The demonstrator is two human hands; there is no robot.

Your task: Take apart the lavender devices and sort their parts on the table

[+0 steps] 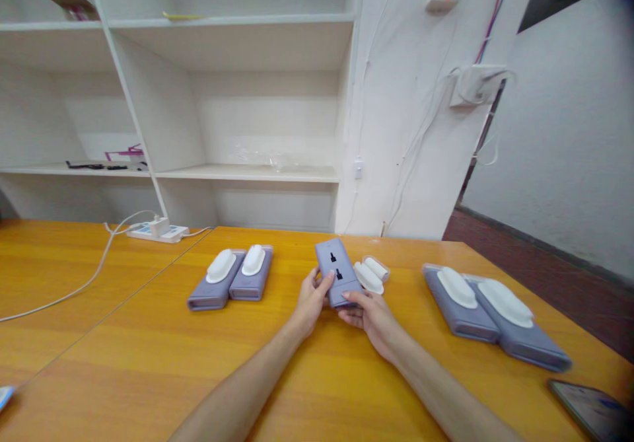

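Note:
Both of my hands hold a purple-grey box (331,257) with two dark printed shapes on its face, tilted up over the table. My left hand (311,298) grips its left edge, thumb on the face. At the lower right corner my right hand (374,316) pinches it, thumb on top and fingers beneath. Just behind the box lie a white oval piece (369,278) and another white piece in clear plastic (377,267). Two similar boxes (211,294) with white oval pieces (221,265) on them rest to the left, and two more (532,336) to the right.
A dark phone (594,409) lies at the table's right front edge. Toward the back left, a white power strip (158,229) has a plug and a cable (94,273) running left over the wooden table (123,363). White shelves (247,172) stand behind.

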